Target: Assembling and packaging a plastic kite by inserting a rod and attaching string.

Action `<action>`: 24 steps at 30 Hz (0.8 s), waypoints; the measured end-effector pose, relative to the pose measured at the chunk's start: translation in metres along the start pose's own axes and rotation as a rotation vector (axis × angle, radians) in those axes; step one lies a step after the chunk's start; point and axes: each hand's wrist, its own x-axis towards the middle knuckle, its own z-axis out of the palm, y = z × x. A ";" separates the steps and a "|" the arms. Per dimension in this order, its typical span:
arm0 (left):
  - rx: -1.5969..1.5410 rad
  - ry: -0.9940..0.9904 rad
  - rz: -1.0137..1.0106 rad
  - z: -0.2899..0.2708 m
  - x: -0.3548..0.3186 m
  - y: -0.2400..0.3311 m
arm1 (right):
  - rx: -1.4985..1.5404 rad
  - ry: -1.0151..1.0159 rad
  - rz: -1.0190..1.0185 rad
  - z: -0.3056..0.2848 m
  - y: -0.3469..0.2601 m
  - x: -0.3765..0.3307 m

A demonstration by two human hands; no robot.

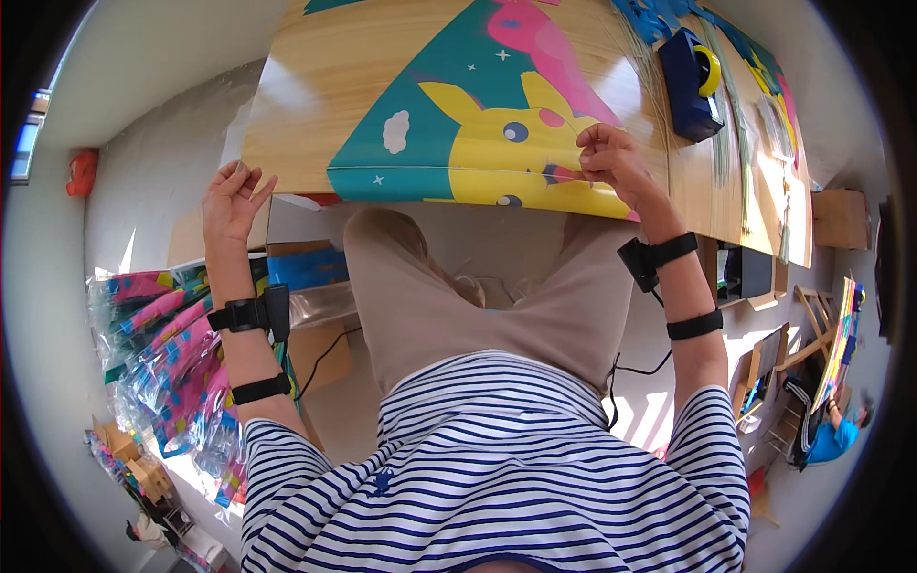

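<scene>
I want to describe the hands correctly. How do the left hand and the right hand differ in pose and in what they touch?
The left hand is raised at the table's near left edge, fingers loosely open, holding nothing visible. The right hand rests on the colourful printed sheet, fingers pinched together at its lower edge. The left hand is off the sheet; the right is on it. Both wrists wear black straps.

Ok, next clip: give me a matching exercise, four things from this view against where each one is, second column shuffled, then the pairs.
Things:
1. left hand
2. right hand
3. blue tape dispenser
4. stack of colourful wrapped sheets

Places:
A. on the table, far right
B. on the floor, left of the person
C. raised at the table's left near edge, holding nothing
D. on the yellow cartoon print of the teal sheet

Pairs: 1-C, 2-D, 3-A, 4-B
</scene>
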 end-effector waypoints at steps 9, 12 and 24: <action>-0.058 -0.022 0.003 0.008 -0.010 -0.008 | 0.070 -0.045 -0.021 -0.005 -0.006 -0.027; -0.073 -0.025 0.036 -0.005 -0.015 0.006 | 0.094 -0.075 -0.015 0.016 -0.003 -0.024; 0.161 0.050 0.315 -0.099 -0.104 0.142 | 0.093 -0.350 -0.063 0.121 -0.009 0.011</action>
